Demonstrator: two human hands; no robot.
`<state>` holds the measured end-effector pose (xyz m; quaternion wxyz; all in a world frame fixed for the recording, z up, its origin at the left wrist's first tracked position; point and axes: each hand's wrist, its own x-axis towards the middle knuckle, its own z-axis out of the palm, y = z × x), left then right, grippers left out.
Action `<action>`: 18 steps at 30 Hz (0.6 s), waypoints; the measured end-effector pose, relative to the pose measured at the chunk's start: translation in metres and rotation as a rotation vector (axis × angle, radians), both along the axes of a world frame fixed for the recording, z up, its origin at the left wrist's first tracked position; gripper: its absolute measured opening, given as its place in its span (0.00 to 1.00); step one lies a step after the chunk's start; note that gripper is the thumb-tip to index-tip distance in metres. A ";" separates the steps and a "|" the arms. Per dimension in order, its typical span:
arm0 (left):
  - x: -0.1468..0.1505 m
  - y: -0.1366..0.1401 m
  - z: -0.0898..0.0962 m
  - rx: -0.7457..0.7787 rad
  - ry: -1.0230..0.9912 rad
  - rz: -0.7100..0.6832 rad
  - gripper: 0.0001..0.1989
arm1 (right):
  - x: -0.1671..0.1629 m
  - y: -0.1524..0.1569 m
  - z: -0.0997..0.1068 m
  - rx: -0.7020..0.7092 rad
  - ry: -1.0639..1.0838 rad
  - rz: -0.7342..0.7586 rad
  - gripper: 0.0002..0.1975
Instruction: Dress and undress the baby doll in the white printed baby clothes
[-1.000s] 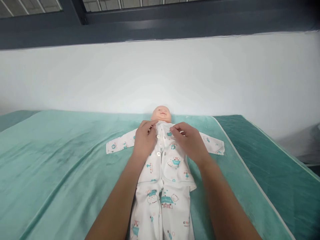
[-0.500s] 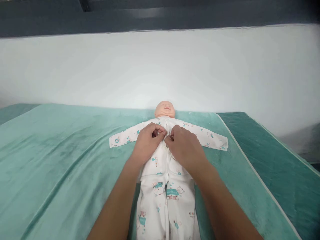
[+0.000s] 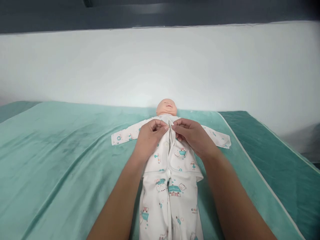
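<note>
The printed white baby jacket (image 3: 163,160) lies face up on a baby doll (image 3: 166,107), its two front edges parted below the upper chest and its sleeves spread to either side. The left hand (image 3: 150,137) pinches one front edge between thumb and fingers; the right hand (image 3: 193,135) pinches the facing edge just beside it, though whether either grips a fastener is hidden. A pale fastener (image 3: 167,144) shows lower on the left edge. If the edges were held at unequal heights, fasteners could pair wrongly and the front pucker; a hard tug could drag the doll askew. Matching pants (image 3: 156,206) lie below the jacket hem, on a green blanket (image 3: 75,150) that could ruck up under pulling, before a white wall (image 3: 160,66).
</note>
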<state>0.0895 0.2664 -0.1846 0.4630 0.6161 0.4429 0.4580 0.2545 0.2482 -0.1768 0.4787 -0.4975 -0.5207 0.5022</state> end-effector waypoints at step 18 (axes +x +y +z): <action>-0.004 0.003 -0.003 -0.118 -0.143 -0.042 0.11 | 0.002 0.000 -0.003 -0.030 -0.048 0.023 0.11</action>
